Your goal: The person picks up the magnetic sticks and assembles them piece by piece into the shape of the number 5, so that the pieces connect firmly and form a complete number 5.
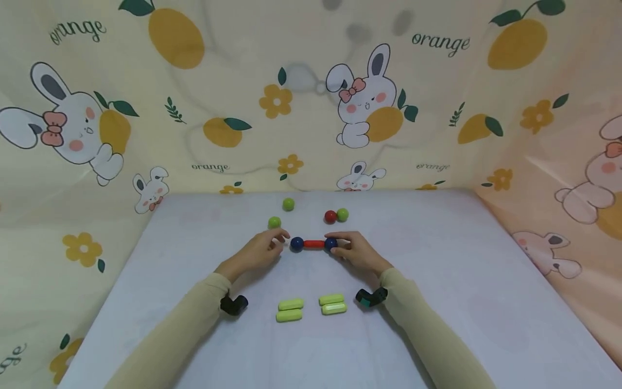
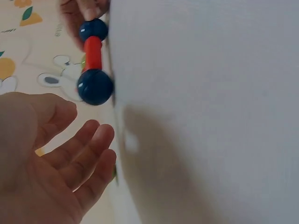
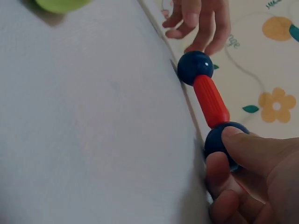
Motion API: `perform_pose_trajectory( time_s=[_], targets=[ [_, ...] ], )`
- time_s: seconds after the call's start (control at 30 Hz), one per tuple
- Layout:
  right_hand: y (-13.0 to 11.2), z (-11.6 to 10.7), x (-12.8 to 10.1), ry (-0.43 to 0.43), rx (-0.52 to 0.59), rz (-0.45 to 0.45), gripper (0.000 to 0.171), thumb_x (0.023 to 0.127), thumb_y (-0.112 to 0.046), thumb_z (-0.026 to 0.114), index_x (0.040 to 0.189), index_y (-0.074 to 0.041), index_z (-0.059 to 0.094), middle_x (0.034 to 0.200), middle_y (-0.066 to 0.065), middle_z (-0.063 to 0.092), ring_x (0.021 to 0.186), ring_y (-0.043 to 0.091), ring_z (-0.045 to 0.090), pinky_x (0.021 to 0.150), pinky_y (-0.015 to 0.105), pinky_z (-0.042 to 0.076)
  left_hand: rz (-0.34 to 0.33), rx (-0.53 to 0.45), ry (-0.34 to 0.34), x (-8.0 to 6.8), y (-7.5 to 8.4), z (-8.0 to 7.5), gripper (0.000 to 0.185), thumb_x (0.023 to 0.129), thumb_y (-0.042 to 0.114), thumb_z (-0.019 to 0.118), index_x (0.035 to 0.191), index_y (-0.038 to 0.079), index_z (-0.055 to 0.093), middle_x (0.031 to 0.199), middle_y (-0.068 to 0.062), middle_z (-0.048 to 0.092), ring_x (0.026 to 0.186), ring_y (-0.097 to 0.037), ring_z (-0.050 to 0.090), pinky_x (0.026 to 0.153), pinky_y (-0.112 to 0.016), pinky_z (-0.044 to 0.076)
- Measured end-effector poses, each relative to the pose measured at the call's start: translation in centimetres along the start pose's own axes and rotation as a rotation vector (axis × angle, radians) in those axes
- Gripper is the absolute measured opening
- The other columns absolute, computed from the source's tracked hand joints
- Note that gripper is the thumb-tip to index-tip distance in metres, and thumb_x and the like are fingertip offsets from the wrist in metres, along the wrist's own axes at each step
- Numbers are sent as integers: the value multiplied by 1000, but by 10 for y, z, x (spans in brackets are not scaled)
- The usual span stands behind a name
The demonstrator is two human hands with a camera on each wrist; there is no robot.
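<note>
A red rod (image 1: 313, 244) joins two dark blue balls into a dumbbell shape. My right hand (image 1: 358, 252) pinches the blue ball at the right end (image 3: 216, 141) between thumb and fingers. The ball at the left end (image 2: 95, 87) is untouched. Just left of it my left hand (image 1: 259, 250) is held with fingers loosely bent and nothing between them; the left wrist view shows a gap between its fingertips (image 2: 105, 134) and that ball.
Two green balls (image 1: 289, 204) lie at the back left of the white table (image 1: 437, 302). A red ball (image 1: 330, 216) and a green ball (image 1: 342, 214) sit side by side behind my right hand. Nearer me lie two pairs of yellow-green rods (image 1: 289, 315).
</note>
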State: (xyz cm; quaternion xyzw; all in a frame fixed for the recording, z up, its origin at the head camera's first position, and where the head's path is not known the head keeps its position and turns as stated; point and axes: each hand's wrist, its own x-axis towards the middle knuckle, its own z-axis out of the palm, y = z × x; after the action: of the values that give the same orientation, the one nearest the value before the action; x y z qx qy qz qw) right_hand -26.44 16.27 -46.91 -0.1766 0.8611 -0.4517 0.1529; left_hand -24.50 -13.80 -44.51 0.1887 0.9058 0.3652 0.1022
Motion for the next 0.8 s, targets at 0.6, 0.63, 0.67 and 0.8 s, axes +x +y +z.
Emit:
perform_pose_trajectory(
  time_s=[0.6, 0.63, 0.67, 0.8],
  targets=[
    [8, 0, -2, 3, 153, 34, 48, 101, -8, 60, 148, -12, 51, 109, 19, 67, 68, 15, 59, 58, 22, 48, 84, 34, -109, -66, 19, 5, 27, 103, 15, 56, 129, 10, 61, 109, -3, 68, 94, -13, 62, 81, -28, 53],
    [7, 0, -2, 4, 155, 36, 48, 101, -8, 60, 148, -12, 51, 111, 19, 66, 67, 15, 59, 58, 22, 48, 88, 43, -127, -69, 22, 7, 27, 103, 15, 56, 128, 10, 61, 108, -2, 68, 93, -12, 62, 80, -27, 52],
    [7, 1, -2, 6, 157, 36, 48, 101, -8, 60, 148, -12, 51, 111, 19, 66, 67, 15, 59, 58, 22, 48, 93, 56, -143, -71, 24, 10, 26, 102, 15, 57, 128, 10, 62, 107, 0, 68, 92, -11, 62, 78, -26, 52],
    [7, 2, -1, 13, 154, 29, 48, 101, -8, 60, 148, -11, 51, 101, 16, 68, 66, 14, 58, 57, 22, 48, 115, 108, -196, -77, 35, 17, 27, 100, 17, 63, 126, 10, 63, 104, 0, 68, 88, -11, 61, 75, -26, 51]
  ],
)
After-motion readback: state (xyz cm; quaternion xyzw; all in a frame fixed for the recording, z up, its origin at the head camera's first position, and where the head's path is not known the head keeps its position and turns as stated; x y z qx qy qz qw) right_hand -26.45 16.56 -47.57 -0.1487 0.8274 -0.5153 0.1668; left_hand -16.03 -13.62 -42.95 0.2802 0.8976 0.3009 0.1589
